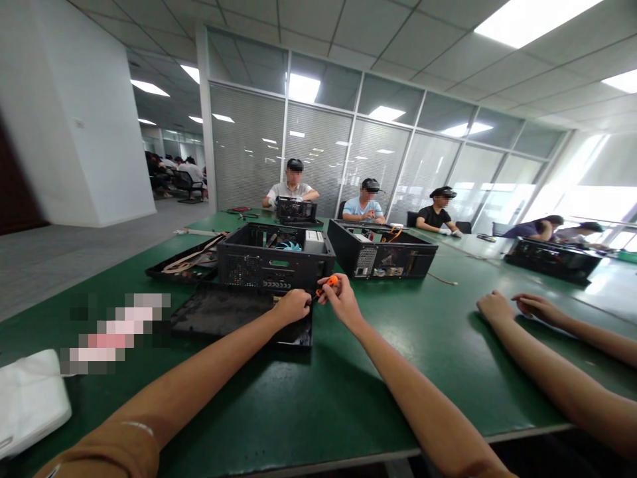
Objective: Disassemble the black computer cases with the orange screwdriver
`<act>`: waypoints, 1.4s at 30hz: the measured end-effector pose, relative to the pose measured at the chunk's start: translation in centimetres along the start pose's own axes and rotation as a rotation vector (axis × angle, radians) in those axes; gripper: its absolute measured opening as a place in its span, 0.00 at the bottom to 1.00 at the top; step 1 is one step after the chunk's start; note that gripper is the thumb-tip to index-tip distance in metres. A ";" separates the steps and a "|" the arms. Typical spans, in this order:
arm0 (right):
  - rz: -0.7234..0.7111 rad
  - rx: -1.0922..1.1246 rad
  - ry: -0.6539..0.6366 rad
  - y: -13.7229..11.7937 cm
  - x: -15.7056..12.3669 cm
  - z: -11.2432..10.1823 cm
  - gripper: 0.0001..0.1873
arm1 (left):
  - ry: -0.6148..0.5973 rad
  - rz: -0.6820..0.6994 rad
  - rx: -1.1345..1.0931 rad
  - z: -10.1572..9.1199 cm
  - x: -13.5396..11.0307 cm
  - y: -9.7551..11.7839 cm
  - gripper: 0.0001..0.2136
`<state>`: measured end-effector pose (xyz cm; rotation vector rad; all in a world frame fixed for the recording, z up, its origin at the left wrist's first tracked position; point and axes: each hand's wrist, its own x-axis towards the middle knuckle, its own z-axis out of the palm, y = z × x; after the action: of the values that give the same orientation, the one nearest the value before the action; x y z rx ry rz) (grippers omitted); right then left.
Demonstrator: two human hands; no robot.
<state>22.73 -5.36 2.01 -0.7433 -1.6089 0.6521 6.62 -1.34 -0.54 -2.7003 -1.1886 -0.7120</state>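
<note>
My right hand (344, 302) is closed around a screwdriver (333, 281) with an orange and black handle, held at the front right corner of an open black computer case (243, 265). Close by on its left, my left hand (293, 306) has its fingers curled together near the screwdriver's shaft; what they pinch, if anything, is too small to make out. The case lies on its side, with a blue fan (288, 246) and a light-coloured power supply (314, 240) showing inside. Beneath my left hand a flat black side panel (219, 312) rests on the green table (368, 392).
A second open computer case (398, 259) stands just right of mine. A black tray-like panel holding cables (192, 259) lies to the left. A white object (34, 398) sits at the near left. Another person's forearms (552, 358) rest on the table at right; several people sit across.
</note>
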 end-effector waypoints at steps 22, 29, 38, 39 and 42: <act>-0.022 -0.009 -0.056 -1.1 -0.2 -0.1 0.15 | -0.008 -0.027 0.019 -0.3 0.0 0.3 0.08; 0.045 -0.019 -0.013 -0.7 -0.2 -0.1 0.14 | -0.026 -0.024 0.020 -0.4 0.0 0.2 0.08; -0.015 0.012 -0.060 -0.5 -0.1 -0.4 0.12 | -0.080 0.008 -0.024 -0.5 0.3 -0.4 0.08; -0.013 -0.011 -0.060 -0.6 0.0 -0.4 0.11 | -0.085 0.007 -0.028 -0.6 0.3 -0.4 0.08; 0.002 -0.062 -0.052 -0.8 0.0 -0.5 0.10 | -0.087 0.008 -0.044 -0.8 0.4 -0.3 0.08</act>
<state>23.09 -5.88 2.64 -0.7790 -1.6818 0.6301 6.28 -1.09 0.34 -2.7977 -1.1933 -0.6329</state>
